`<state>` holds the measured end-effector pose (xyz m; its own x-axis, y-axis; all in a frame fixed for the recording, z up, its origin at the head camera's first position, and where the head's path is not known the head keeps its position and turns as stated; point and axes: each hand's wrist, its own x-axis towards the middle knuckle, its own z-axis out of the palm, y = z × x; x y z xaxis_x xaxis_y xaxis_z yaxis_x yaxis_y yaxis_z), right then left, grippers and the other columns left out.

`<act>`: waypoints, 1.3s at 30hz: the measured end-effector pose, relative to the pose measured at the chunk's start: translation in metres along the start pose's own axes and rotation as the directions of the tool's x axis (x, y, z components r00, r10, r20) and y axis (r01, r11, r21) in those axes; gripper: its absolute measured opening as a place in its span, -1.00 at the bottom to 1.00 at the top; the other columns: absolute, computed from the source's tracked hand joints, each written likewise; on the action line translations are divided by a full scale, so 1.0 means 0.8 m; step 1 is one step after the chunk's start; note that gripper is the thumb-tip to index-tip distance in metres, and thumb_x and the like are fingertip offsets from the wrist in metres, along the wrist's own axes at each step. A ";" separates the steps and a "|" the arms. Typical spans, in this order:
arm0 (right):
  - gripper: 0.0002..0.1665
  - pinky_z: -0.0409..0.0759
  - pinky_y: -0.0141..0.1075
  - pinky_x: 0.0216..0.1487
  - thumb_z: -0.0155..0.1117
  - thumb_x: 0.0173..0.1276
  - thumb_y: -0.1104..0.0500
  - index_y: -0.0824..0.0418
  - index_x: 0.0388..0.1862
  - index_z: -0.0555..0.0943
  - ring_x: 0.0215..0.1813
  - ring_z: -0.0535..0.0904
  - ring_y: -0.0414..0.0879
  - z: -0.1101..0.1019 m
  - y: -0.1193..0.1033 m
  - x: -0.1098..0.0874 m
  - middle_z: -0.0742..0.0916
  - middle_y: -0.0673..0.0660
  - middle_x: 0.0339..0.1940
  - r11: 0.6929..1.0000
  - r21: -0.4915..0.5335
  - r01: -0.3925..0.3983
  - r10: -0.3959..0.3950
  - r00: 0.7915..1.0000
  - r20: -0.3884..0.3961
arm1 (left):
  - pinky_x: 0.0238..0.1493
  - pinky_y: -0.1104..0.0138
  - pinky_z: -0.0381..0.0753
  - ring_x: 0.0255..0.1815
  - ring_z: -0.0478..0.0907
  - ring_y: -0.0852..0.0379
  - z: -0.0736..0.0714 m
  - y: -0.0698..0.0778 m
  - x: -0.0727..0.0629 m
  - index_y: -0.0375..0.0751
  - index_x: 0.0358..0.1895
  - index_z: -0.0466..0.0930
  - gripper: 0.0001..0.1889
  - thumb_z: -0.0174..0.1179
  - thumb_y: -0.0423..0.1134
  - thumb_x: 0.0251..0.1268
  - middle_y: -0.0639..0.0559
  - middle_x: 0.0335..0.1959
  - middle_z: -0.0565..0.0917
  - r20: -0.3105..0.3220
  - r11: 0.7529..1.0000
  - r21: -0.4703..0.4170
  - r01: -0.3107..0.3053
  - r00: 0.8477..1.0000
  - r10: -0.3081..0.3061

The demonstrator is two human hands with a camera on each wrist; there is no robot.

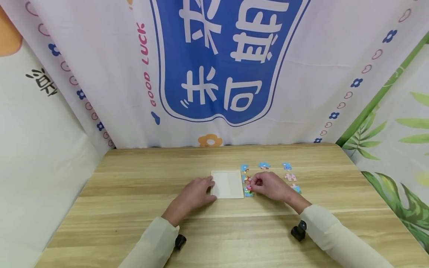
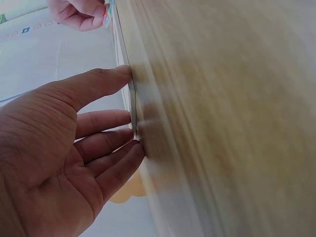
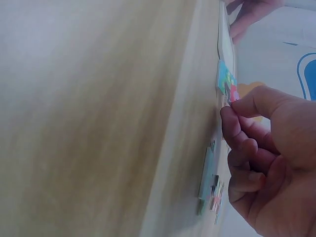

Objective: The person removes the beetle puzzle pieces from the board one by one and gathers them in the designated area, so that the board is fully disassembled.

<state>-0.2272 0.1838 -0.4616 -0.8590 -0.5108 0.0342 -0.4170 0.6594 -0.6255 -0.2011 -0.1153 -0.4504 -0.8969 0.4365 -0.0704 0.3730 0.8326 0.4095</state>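
Note:
A white, shallow square puzzle tray (image 1: 228, 185) lies flat on the table. Against its left edge rests my left hand (image 1: 197, 191), thumb and fingers spread and fairly straight; the left wrist view shows the fingertips touching the tray's rim. To the right of the tray, my right hand (image 1: 273, 186) pinches a colourful jigsaw puzzle piece (image 3: 227, 81) between thumb and forefinger, its other fingers curled. That piece looks tilted in the right wrist view, close to the tray's edge. Just above it in the head view is another jigsaw piece (image 1: 246, 178), partly covered by the hand.
More jigsaw pieces lie about the right hand: a blue one (image 1: 244, 167), a second blue one (image 1: 264, 165), one at the upper right (image 1: 286, 166), a pink one (image 1: 290, 176) and one partly behind the wrist (image 1: 296, 188). A printed curtain (image 1: 127, 111) hangs behind the wooden table (image 1: 134, 171).

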 end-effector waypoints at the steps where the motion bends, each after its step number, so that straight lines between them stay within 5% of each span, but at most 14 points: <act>1: -0.87 0.53 -0.32 -0.28 0.31 0.42 0.31 0.11 -0.33 0.68 -0.37 0.53 -0.21 0.000 0.000 0.000 0.69 -0.13 -0.41 1.000 -0.006 0.005 -0.005 1.000 0.000 | 0.15 0.10 0.56 0.29 0.53 -0.18 0.000 0.000 0.000 -0.33 0.26 0.65 -0.47 0.45 -0.11 0.31 -0.23 0.42 0.49 -0.001 1.000 0.001 0.000 1.000 0.000; 8: -0.86 0.54 -0.31 -0.25 0.30 0.42 0.30 0.10 -0.33 0.67 -0.39 0.52 -0.25 0.002 -0.001 -0.001 0.67 -0.15 -0.41 0.998 -0.053 0.024 -0.025 1.000 -0.006 | 0.03 0.15 0.55 0.15 0.59 -0.10 0.001 0.001 0.000 -0.32 0.25 0.65 -0.49 0.44 -0.12 0.31 -0.23 0.42 0.48 0.000 1.000 -0.002 -0.008 1.000 0.008; 20: -0.88 0.57 -0.30 -0.24 0.34 0.46 0.25 0.11 -0.33 0.67 -0.35 0.55 -0.25 0.001 -0.003 -0.001 0.69 -0.15 -0.39 0.999 -0.052 0.009 -0.010 1.000 -0.025 | 0.02 0.15 0.55 0.22 0.57 -0.13 0.004 0.001 0.003 -0.30 0.21 0.67 -0.52 0.44 -0.11 0.32 -0.24 0.41 0.50 -0.007 1.000 0.008 -0.017 1.000 0.017; 31: -0.92 0.57 -0.28 -0.34 0.34 0.49 0.22 0.20 -0.12 0.68 -0.35 0.56 -0.18 -0.006 -0.012 0.008 0.73 0.00 -0.27 0.999 -0.044 0.020 -0.024 0.994 -0.103 | 0.21 0.07 0.56 0.33 0.51 -0.22 0.009 -0.009 0.007 -0.32 0.26 0.62 -0.49 0.43 -0.13 0.33 -0.26 0.42 0.47 -0.032 0.999 0.016 -0.033 0.999 0.033; 39: -0.74 0.60 -0.22 -0.27 0.30 0.55 0.10 0.20 0.08 0.68 -0.29 0.61 -0.14 -0.001 -0.016 0.009 0.74 -0.01 -0.14 0.999 -0.025 0.024 -0.026 0.993 -0.116 | 0.33 0.01 0.46 0.41 0.42 -0.26 0.010 -0.018 0.005 -0.33 0.43 0.48 -0.33 0.43 -0.09 0.34 -0.39 0.49 0.33 -0.046 0.999 -0.002 -0.051 0.998 0.051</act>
<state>-0.2286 0.1719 -0.4527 -0.8763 -0.4608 0.1408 -0.4446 0.6607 -0.6048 -0.2084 -0.1228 -0.4641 -0.8867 0.4622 -0.0070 0.4182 0.8085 0.4141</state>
